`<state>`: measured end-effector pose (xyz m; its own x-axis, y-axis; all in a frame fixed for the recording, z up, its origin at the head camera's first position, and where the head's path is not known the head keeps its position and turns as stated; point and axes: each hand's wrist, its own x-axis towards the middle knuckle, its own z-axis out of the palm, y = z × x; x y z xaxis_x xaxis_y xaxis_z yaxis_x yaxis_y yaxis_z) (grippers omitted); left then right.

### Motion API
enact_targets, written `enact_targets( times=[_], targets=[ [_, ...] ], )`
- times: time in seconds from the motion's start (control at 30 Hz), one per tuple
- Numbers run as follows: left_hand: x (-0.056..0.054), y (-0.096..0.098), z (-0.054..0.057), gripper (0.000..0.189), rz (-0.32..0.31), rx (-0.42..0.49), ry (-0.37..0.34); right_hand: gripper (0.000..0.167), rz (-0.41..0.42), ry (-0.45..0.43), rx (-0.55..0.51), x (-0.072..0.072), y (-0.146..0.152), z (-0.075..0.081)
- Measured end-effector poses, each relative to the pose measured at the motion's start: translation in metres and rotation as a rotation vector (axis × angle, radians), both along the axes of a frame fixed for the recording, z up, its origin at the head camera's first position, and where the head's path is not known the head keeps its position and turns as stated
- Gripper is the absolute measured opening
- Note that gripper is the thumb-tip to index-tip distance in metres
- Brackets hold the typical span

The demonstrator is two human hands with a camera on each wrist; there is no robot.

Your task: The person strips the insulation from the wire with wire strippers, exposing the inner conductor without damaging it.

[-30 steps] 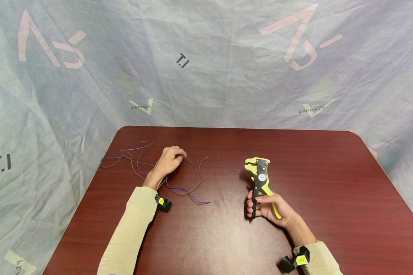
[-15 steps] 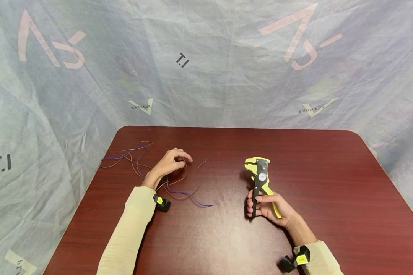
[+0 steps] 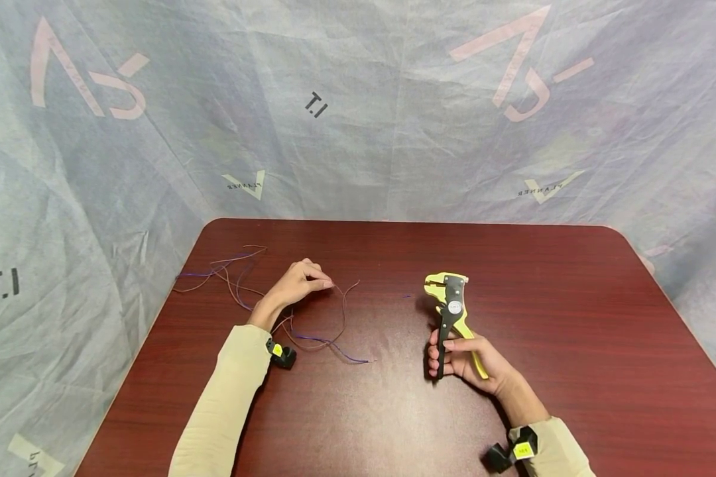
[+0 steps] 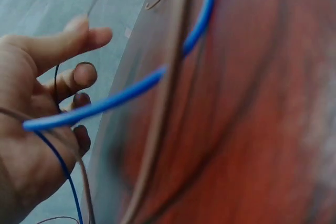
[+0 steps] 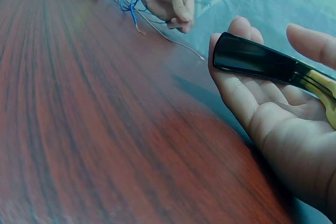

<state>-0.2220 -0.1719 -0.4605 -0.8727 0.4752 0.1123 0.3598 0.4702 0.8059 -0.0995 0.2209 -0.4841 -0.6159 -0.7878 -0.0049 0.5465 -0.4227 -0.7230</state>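
My left hand (image 3: 298, 283) is over the left part of the table, thumb and index fingertips pinching a thin brown wire (image 3: 344, 318). In the left wrist view, a blue wire (image 4: 121, 99) crosses in front of the palm and close to the camera. On the table, the blue wire's end points right, a small bare tip showing. My right hand (image 3: 480, 363) holds a yellow and black wire stripper (image 3: 454, 298), its head pointing away from me. Fingers wrap the black handle (image 5: 257, 59), and the yellow handle lies against the palm.
More brown and blue wires (image 3: 217, 267) trail loosely to the table's far left edge. A tiny blue scrap (image 3: 407, 296) lies between the hands. The dark red table (image 3: 549, 298) meets a grey printed sheet (image 3: 394, 132) behind and at the sides.
My left hand has shifted slightly right and nearer; its thumb and index finger spread apart, then came together on the brown wire. The blue wire end slid slightly nearer. The right hand stays still.
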Motion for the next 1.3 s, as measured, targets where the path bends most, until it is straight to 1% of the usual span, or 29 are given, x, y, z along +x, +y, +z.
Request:
enact_targets(
  times=[0.13,0.23,0.3,0.43,0.53,0.67,0.73,0.83,0.9,1.0,1.03,1.1,1.2,1.27,1.3],
  targets=[
    [0.0011,0.0025,0.0022,0.012,0.037,0.012,0.052,0.040,-0.003,-0.001,-0.001,-0.0002,-0.0001,0.0002],
    [0.0011,0.0035,0.0032,0.013,0.053,0.018,0.068,0.040,-0.002,-0.001,-0.003,-0.0002,0.0001,0.0000],
    [0.0008,0.0041,0.0033,0.013,0.071,0.006,0.077,0.040,-0.001,-0.002,-0.005,-0.0002,0.0001,-0.0002],
    [0.0006,0.0046,0.0024,0.013,0.083,-0.018,0.103,0.040,-0.001,-0.003,-0.003,-0.0001,-0.0001,-0.0004],
    [0.0011,0.0054,0.0021,0.011,0.077,-0.048,0.155,0.040,0.000,-0.004,-0.002,0.0000,-0.0002,-0.0007],
    [0.0021,0.0076,0.0032,0.006,0.045,-0.087,0.244,0.040,0.000,-0.003,-0.003,0.0001,-0.0003,-0.0005],
    [0.0022,0.0087,0.0034,0.008,0.027,-0.126,0.289,0.041,-0.001,-0.003,-0.004,0.0002,-0.0004,-0.0004],
    [0.0019,0.0098,0.0036,0.013,0.008,-0.218,0.348,0.041,-0.002,-0.003,-0.006,0.0001,-0.0006,-0.0004],
    [0.0018,0.0101,0.0040,0.017,0.006,-0.286,0.394,0.041,-0.002,-0.002,-0.008,0.0000,-0.0005,-0.0007],
    [0.0022,0.0098,0.0048,0.022,0.008,-0.379,0.432,0.040,0.000,-0.012,-0.005,-0.0001,-0.0005,-0.0010],
    [0.0025,0.0096,0.0051,0.023,0.009,-0.415,0.440,0.040,0.003,-0.012,-0.005,-0.0001,-0.0005,-0.0012],
    [0.0035,0.0094,0.0059,0.023,0.005,-0.465,0.433,0.040,0.003,-0.013,-0.006,0.0000,-0.0003,-0.0011],
    [0.0044,0.0094,0.0066,0.017,-0.009,-0.535,0.435,0.041,0.000,-0.006,-0.009,0.0000,-0.0003,-0.0007],
    [0.0048,0.0097,0.0068,0.013,-0.020,-0.553,0.440,0.041,-0.001,-0.006,-0.011,-0.0001,-0.0002,-0.0005],
    [0.0048,0.0098,0.0069,0.013,-0.022,-0.564,0.450,0.040,-0.002,-0.009,-0.010,-0.0001,-0.0002,-0.0005]
  ],
)
